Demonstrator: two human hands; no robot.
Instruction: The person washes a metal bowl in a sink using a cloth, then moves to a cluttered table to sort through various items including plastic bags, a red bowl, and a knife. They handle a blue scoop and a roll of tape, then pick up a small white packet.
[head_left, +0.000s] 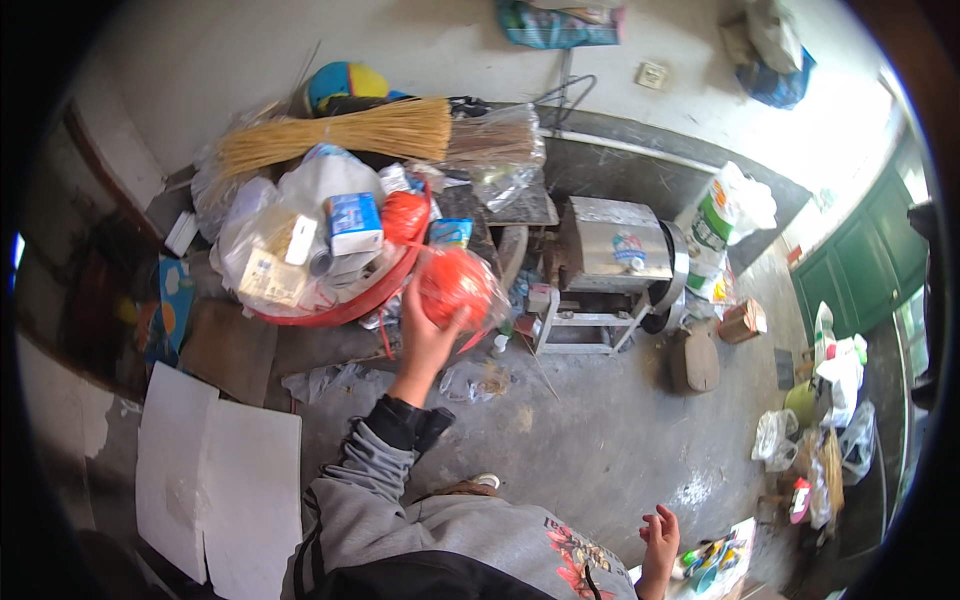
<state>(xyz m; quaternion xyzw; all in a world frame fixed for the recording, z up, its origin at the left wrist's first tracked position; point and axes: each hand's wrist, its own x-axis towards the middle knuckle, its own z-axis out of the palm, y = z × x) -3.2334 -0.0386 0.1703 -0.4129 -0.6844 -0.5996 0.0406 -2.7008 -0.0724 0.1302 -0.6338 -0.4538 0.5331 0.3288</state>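
My left hand (431, 330) grips a ball of red plastic twine (454, 289) in clear wrapping, at the right edge of a large red basin (330, 313). The basin is heaped with plastic bags, a blue and white box (355, 223), a beige packet (271, 277) and a second red bundle (405, 216). A small blue packet (451, 232) lies just behind the held ball. At the lower right, my right hand (660, 544) hangs away from the basin with its fingers partly bent, holding nothing.
Behind the basin lies a bundle of straw-coloured sticks (337, 135). A metal machine with a wheel (615, 244) stands to its right, near a brown stump-like block (694, 360). White boards (217, 480) lean at the lower left. Bags (775, 439) and a green door (862, 255) are at the right.
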